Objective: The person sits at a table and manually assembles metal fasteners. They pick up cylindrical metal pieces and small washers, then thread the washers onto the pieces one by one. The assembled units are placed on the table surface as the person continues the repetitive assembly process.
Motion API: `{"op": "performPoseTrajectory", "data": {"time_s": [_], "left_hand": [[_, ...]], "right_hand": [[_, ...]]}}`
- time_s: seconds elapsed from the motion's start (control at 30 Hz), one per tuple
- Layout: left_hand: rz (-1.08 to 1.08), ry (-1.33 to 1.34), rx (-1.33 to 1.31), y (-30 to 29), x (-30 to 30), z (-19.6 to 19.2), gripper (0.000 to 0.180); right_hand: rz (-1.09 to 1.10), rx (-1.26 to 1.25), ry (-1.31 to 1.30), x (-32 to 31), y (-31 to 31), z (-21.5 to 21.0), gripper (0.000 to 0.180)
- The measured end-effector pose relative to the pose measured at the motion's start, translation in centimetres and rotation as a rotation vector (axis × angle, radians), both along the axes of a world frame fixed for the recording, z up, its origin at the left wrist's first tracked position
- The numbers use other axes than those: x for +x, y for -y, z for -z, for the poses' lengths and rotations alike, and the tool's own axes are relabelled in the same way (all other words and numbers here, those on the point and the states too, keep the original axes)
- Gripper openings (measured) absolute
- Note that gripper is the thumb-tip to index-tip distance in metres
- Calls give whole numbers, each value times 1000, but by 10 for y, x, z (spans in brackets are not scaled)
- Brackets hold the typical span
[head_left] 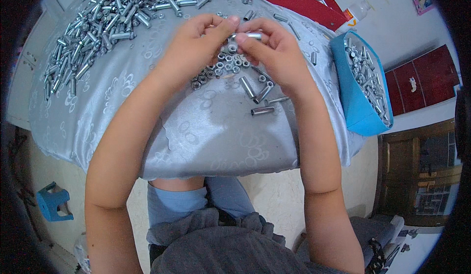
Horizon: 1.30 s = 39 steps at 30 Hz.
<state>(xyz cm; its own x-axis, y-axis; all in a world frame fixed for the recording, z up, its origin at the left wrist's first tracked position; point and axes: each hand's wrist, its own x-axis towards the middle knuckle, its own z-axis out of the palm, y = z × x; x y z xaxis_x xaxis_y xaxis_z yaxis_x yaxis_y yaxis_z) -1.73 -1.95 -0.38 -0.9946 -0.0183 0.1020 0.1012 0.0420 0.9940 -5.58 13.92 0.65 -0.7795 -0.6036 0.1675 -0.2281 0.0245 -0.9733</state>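
Over the middle of the table both my hands meet, fingertips almost touching. My right hand pinches a shiny metal sleeve between thumb and fingers. The fingers of my left hand are curled closed at the sleeve's left end; what they grip is hidden. Just beneath my hands lies a cluster of metal nuts. Several loose metal sleeves are scattered near my right wrist, and others lie beyond that hand.
A large heap of metal anchor bolts covers the far left of the silvery tablecloth. To the right stands a blue container full of metal parts. A red box with more parts and a white bottle are at the back right.
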Motion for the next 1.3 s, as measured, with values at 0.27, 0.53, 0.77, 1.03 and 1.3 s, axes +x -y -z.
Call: {"op": "performPoseTrajectory", "data": {"time_s": [0.27, 0.53, 0.77, 1.03, 1.3], "left_hand": [[-83, -172, -54, -16, 1, 16, 36], [15, -8, 47, -4, 6, -8, 32], [27, 3, 153, 0, 5, -8, 26], [57, 60, 155, 3, 8, -14, 23], [55, 64, 189, 2, 4, -7, 21]], "right_hand": [[-67, -110, -82, 12, 14, 13, 28], [-62, -225, 4, 7, 12, 3, 28], [60, -232, -32, 3, 12, 5, 19], [211, -164, -276, 8, 10, 0, 12], [204, -142, -328, 3, 11, 7, 12]]}}
